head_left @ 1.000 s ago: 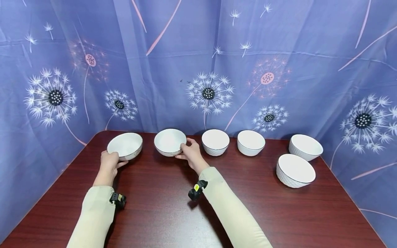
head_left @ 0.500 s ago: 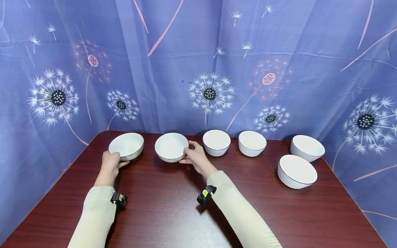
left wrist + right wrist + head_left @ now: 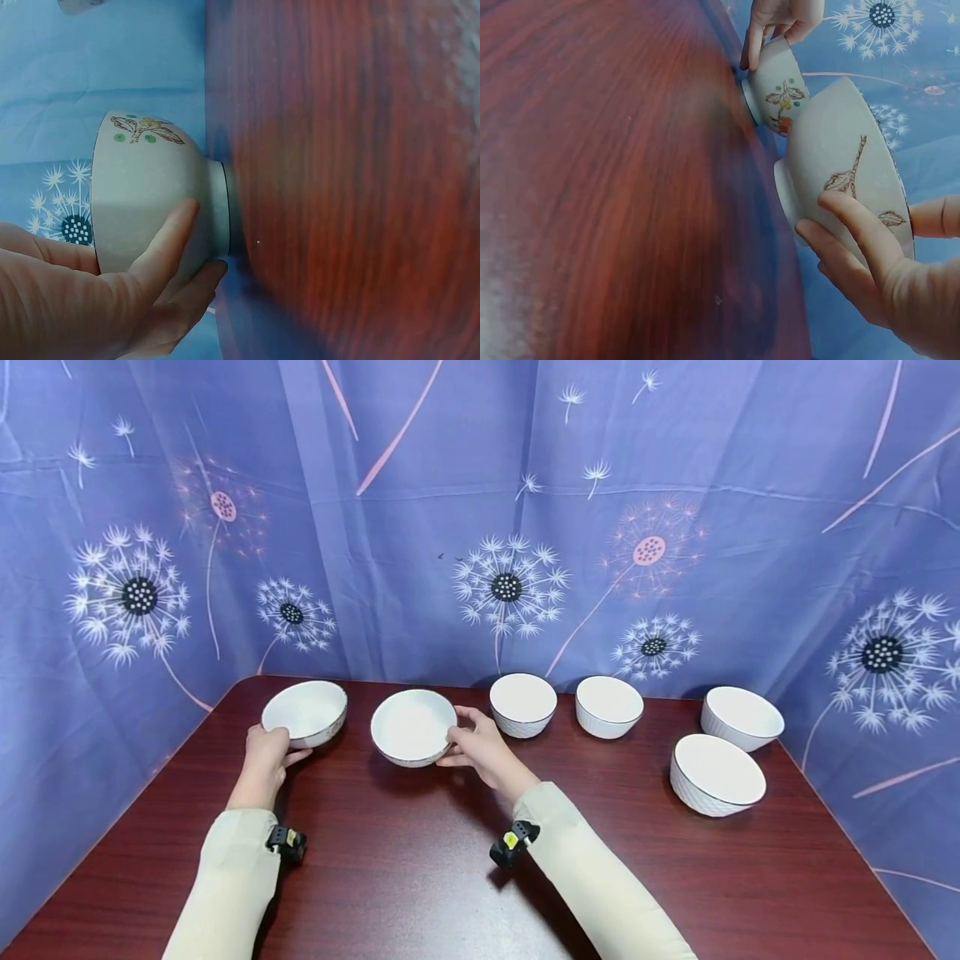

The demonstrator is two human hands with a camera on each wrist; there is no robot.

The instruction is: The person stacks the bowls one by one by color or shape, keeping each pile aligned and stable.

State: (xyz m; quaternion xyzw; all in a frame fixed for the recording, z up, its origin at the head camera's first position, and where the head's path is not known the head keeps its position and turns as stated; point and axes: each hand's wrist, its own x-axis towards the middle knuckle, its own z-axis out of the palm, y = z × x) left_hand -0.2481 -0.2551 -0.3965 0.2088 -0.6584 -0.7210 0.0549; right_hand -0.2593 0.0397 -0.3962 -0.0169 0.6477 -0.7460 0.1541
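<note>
My left hand [image 3: 266,754] grips a white bowl [image 3: 305,712] by its near left side, at the back left of the table. In the left wrist view that bowl [image 3: 150,165] shows a brown leaf print with green dots, and its foot is at or very near the tabletop. My right hand [image 3: 483,747] pinches the right side of a second white bowl [image 3: 414,727], thumb at the rim and fingers underneath. This bowl appears slightly raised, with a shadow below it. In the right wrist view, brown leaves decorate its outer wall [image 3: 832,142].
Two white textured bowls, one patterned [image 3: 522,705] and one ribbed [image 3: 609,707], stand at the back, right of my right hand. Another ribbed bowl [image 3: 741,718] and a patterned bowl [image 3: 717,775] stand farther right on the dark red table [image 3: 390,877]. A blue dandelion curtain [image 3: 420,552] hangs behind.
My right hand has drawn its bowl toward me from the back of the table, and that bowl's inside faces me more. The left hand and its bowl have barely moved.
</note>
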